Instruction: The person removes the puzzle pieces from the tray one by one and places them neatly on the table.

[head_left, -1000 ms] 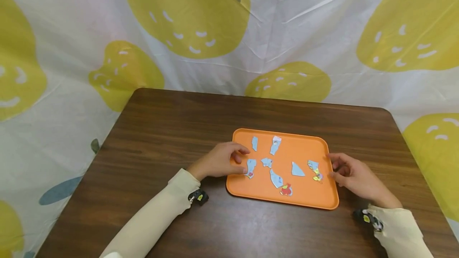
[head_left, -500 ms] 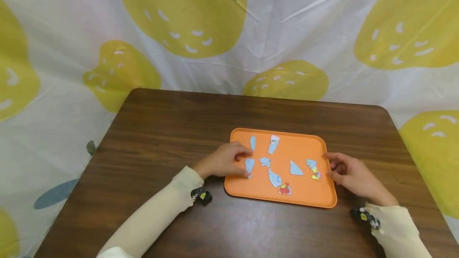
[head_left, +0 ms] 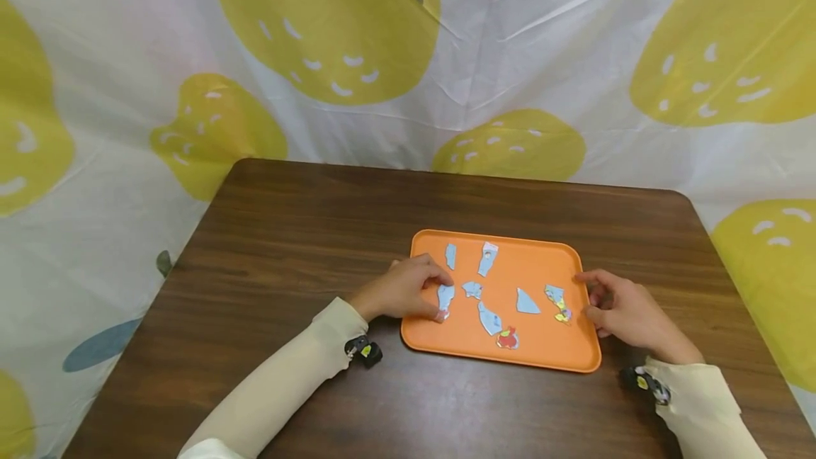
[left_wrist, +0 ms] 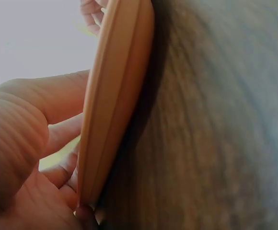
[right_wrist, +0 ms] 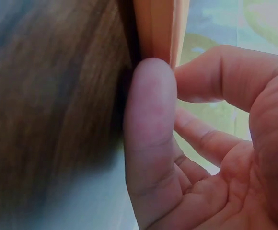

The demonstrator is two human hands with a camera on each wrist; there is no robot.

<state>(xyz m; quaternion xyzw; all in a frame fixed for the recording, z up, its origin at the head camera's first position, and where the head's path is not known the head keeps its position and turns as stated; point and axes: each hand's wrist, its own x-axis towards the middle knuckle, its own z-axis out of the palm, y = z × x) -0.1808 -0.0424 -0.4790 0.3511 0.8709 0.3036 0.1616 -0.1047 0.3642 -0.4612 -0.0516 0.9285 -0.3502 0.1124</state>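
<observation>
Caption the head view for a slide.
Left hand and right hand at opposite ends of an orange tray of irregular pieces on a brown table.

1 brown wood-grain table [head_left: 319, 232]; 1 orange round-cornered tray [head_left: 542, 344]; approx. 8 flat irregular pcs [head_left: 490, 319], mostly lt-blue (rightmost poss. 2); 1 bare L hand [head_left: 403, 290], 1 bare R hand [head_left: 631, 312].

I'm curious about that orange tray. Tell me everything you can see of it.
The orange tray is a shallow rectangle with rounded corners and a raised rim; it looks like smooth, matte plastic. It appears to lie flat, slightly askew, on the dark wood-look table. Scattered on it are small pieces, mostly light blue with some red and yellow. The left hand reaches over its left rim, and the right hand touches its right rim. Its underside is hidden.
</observation>
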